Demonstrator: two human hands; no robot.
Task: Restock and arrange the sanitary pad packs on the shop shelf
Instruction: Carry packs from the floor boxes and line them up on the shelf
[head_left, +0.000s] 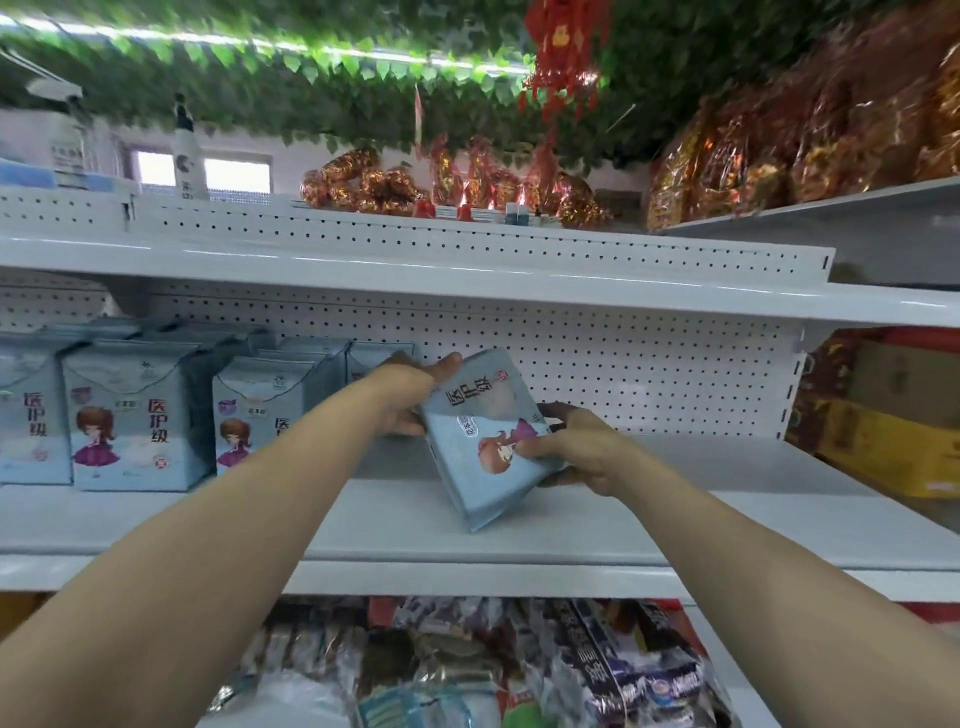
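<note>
We have both hands closed on one pale blue soft-plastic sanitary pad pack, held tilted over the white metal shelf; its lower corner is near the board or touching it, we cannot tell which. Our left hand grips the upper left edge, fingers over the top corner. Our right hand grips the lower right side, thumb pressed on the printed front. To the left of our left hand stands the row of matching pale blue packs, upright with fronts outward. To do this step well, we judge we should turn the pack upright and settle its base flat on the shelf. Then we slide it leftward until it touches the nearest standing pack, front in line with the others. The soft wrapper will likely dent, so a light squeeze should be enough. Bare shelf lies to the right of our right hand, room for more. On the fronts we read the red characters 医护级 beside a cartoon girl in a purple dress. The small oval label on the held pack and the finer print are too blurred to read.
</note>
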